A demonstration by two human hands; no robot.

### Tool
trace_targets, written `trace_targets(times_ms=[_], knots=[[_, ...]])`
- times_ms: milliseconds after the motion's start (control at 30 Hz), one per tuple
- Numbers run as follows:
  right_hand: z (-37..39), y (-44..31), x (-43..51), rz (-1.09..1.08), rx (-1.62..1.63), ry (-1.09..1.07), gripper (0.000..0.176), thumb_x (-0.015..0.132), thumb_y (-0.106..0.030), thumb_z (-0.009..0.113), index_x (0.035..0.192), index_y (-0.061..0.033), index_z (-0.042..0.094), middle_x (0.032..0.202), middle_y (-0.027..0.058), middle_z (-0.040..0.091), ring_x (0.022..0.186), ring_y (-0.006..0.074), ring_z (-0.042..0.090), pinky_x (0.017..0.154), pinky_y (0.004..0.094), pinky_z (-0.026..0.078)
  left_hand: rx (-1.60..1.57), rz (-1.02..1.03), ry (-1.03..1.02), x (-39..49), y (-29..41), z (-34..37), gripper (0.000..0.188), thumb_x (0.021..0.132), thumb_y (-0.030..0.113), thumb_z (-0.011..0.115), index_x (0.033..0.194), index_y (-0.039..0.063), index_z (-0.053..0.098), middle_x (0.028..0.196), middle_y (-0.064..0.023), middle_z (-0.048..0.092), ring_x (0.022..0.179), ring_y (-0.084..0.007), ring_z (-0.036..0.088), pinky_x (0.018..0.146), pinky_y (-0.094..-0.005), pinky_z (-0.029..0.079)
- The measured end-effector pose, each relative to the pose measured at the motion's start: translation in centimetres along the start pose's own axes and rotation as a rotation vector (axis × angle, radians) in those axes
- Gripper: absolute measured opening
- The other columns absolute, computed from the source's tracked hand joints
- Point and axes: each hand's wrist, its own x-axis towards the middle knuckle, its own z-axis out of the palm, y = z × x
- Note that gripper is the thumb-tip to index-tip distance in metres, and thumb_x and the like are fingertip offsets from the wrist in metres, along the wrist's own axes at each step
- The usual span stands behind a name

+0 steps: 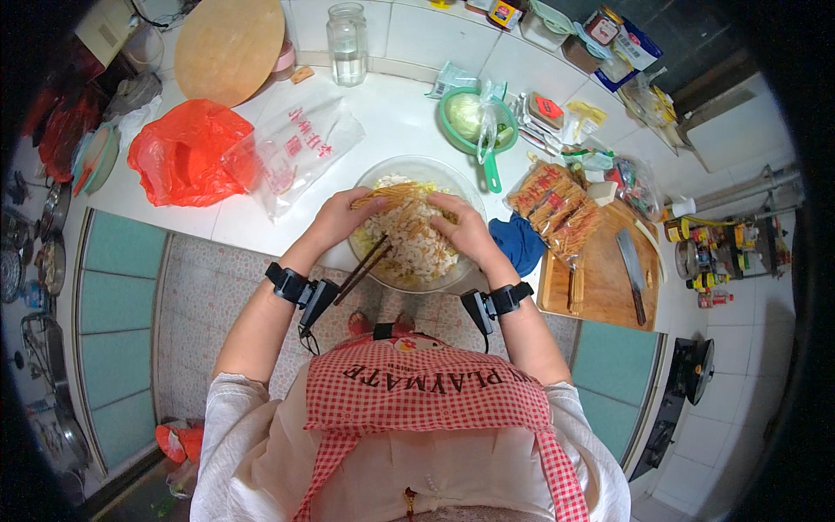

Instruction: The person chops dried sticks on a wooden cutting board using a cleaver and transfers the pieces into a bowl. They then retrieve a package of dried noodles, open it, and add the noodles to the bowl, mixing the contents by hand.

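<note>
A large clear bowl [479,196] at the counter's front edge holds a pale crumbly mixture [414,241] with yellowish shreds around it. Over its far side, my left hand [346,212] grips a bundle of thin brown food sticks [398,192] between thumb and fingers. My right hand [463,228] is bent over the bowl's right half, with brown pieces between its thumb and fingers; the palm side is mostly hidden. Short brown bits are scattered on the mixture below. Dark chopsticks [362,271] lean over the near left rim, their lower ends sunk in the food.
To the right are a packet of brown sticks [554,209], a blue cloth [517,245] and a wooden cutting board [607,261] with a cleaver [630,261]. Behind stands a green strainer [450,130] holding cabbage. Left lie a clear bag [300,156] and a red plastic bag [189,156].
</note>
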Motion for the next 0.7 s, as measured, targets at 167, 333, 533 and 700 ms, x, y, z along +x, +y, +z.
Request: trace_targets(times_ms=[167, 333, 533, 700], knots=[[0.9, -0.7, 1.0, -0.260, -0.303, -0.187, 0.058, 0.075, -0.009, 0.071, 0.130, -0.0129, 0.053, 0.141, 0.0105, 0.043, 0.129, 0.0305, 0.039, 0.106, 0.0390, 0.034, -0.038, 0.018, 0.046, 0.2, -0.7, 0.1, 0.034, 0.094, 0.032, 0.058, 0.106, 0.001, 0.065, 0.070, 0.0036, 0.053, 0.066, -0.0057, 0.044, 0.059, -0.0225, 0.039], [0.8, -1.3, 1.7, -0.337, -0.591, -0.223, 0.051, 0.071, -0.011, 0.073, 0.120, -0.0158, 0.060, 0.119, 0.0058, 0.052, 0.115, 0.0253, 0.047, 0.097, 0.0410, 0.036, -0.026, 0.032, 0.070, 0.1, -1.0, -0.1, 0.034, 0.095, 0.032, 0.057, 0.109, 0.002, 0.065, 0.071, 0.0045, 0.052, 0.065, -0.0055, 0.043, 0.059, -0.0222, 0.038], [1.0, -1.2, 1.5, -0.462, -0.620, -0.155, 0.036, 0.070, -0.013, 0.073, 0.104, -0.0153, 0.064, 0.102, 0.0038, 0.055, 0.102, 0.0236, 0.051, 0.086, 0.0380, 0.037, -0.062, 0.037, 0.069, -0.2, -0.6, -0.1, 0.034, 0.095, 0.032, 0.056, 0.109, 0.003, 0.065, 0.070, 0.0048, 0.051, 0.063, -0.0059, 0.041, 0.058, -0.0221, 0.037], [1.6, -0.7, 1.5, -0.469, -0.526, -0.100, 0.020, 0.072, -0.013, 0.071, 0.092, -0.0118, 0.067, 0.096, 0.0043, 0.055, 0.100, 0.0244, 0.051, 0.086, 0.0376, 0.039, -0.061, 0.007, 0.054, -0.5, 0.0, -0.2, 0.033, 0.095, 0.031, 0.056, 0.107, 0.002, 0.065, 0.070, 0.0046, 0.051, 0.064, -0.0057, 0.042, 0.059, -0.0220, 0.037]])
